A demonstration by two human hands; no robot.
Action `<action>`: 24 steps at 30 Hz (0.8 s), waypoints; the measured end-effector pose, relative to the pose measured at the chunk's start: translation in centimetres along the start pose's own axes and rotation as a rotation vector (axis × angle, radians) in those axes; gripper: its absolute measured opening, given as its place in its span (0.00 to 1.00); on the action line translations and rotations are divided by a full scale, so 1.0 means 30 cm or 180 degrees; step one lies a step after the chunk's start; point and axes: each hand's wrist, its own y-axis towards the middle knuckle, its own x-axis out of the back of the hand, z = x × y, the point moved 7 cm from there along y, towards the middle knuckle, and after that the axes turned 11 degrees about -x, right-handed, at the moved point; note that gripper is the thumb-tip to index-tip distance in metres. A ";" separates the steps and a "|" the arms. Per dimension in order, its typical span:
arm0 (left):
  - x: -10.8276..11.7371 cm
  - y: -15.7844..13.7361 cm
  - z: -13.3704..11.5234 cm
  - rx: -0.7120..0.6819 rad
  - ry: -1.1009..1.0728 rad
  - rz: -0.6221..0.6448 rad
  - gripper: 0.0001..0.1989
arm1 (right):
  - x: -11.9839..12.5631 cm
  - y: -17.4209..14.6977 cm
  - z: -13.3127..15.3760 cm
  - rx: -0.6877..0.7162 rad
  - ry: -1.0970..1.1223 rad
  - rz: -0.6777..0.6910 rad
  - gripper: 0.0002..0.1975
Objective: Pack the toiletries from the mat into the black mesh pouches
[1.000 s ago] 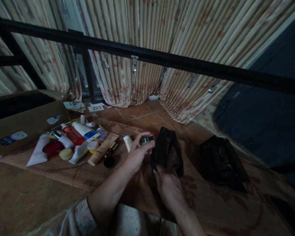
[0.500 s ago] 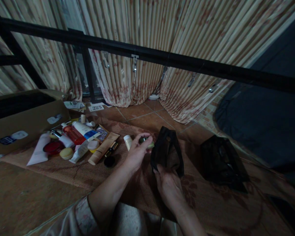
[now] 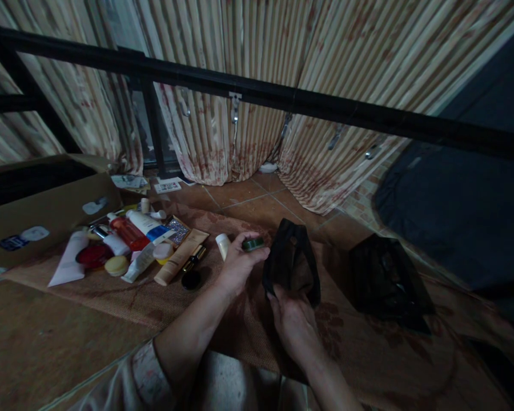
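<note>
My left hand holds a small round green jar between thumb and fingertips, just left of a black mesh pouch. That pouch stands open on a woven mat, and my right hand grips its near edge from below. A small white bottle lies on the mat right beside my left hand.
Several cosmetic tubes, bottles and compacts lie in a heap at the mat's left. A cardboard box stands behind them. A second black pouch lies to the right. Striped curtains and a black rail cross the back.
My left hand has turned the green jar in its fingers while staying beside the pouch. My right hand keeps its hold on the pouch.
</note>
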 end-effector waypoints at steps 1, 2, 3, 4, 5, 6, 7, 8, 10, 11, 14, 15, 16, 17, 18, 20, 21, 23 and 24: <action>0.002 0.001 0.001 -0.0009 0.0050 -0.0009 0.22 | 0.000 0.000 -0.001 -0.0009 0.0009 -0.0004 0.13; 0.005 0.002 0.001 -0.0016 0.0092 -0.0022 0.22 | 0.000 0.000 -0.001 -0.0015 0.0021 -0.0009 0.13; 0.007 0.003 0.002 -0.0019 0.0128 -0.0035 0.22 | 0.000 0.000 -0.002 -0.0019 0.0036 -0.0014 0.13; 0.010 0.004 0.002 -0.0021 0.0155 -0.0050 0.22 | 0.001 0.001 -0.002 -0.0022 0.0058 -0.0020 0.13; 0.012 0.005 0.003 -0.0022 0.0176 -0.0062 0.22 | 0.002 0.001 -0.001 -0.0020 0.0086 -0.0026 0.12; 0.014 0.006 0.003 -0.0021 0.0193 -0.0074 0.22 | 0.004 0.001 0.000 -0.0012 0.0118 -0.0030 0.12; 0.017 0.007 0.004 -0.0018 0.0206 -0.0090 0.22 | 0.005 0.001 0.001 0.0001 0.0148 -0.0032 0.12; 0.019 0.008 0.004 -0.0010 0.0212 -0.0112 0.22 | 0.007 0.001 0.003 0.0017 0.0170 -0.0025 0.12; 0.024 0.009 0.005 0.0020 0.0205 -0.0166 0.22 | 0.008 0.001 0.005 0.0026 0.0180 -0.0003 0.12; 0.026 0.009 0.005 0.0037 0.0191 -0.0196 0.22 | 0.009 0.001 0.005 0.0016 0.0167 0.0009 0.13; 0.028 0.007 0.001 0.0042 0.0122 -0.0288 0.21 | 0.009 -0.002 0.006 0.0010 0.0099 0.0033 0.13; 0.028 0.006 -0.001 0.0034 0.0089 -0.0316 0.20 | 0.009 -0.002 0.007 0.0014 0.0077 0.0032 0.13; 0.027 0.006 -0.003 0.0028 0.0049 -0.0333 0.20 | 0.008 -0.003 0.008 0.0017 0.0059 0.0039 0.14; 0.025 0.005 -0.005 0.0030 0.0004 -0.0331 0.20 | 0.008 -0.004 0.009 0.0018 0.0047 0.0044 0.14; 0.022 0.005 -0.006 0.0036 -0.0044 -0.0314 0.19 | 0.008 -0.004 0.010 0.0020 0.0040 0.0043 0.14; 0.016 0.006 -0.009 0.0040 -0.0124 -0.0277 0.19 | 0.010 -0.003 0.013 0.0025 0.0033 0.0014 0.14; 0.014 0.007 -0.012 0.0031 -0.0138 -0.0268 0.19 | 0.011 -0.002 0.014 0.0035 0.0035 -0.0004 0.14; 0.012 0.010 -0.022 -0.0017 -0.0125 -0.0271 0.19 | 0.011 -0.001 0.014 0.0040 0.0049 -0.0014 0.14; 0.012 0.011 -0.028 -0.0050 -0.0099 -0.0273 0.19 | 0.009 -0.001 0.012 0.0033 0.0058 0.0003 0.14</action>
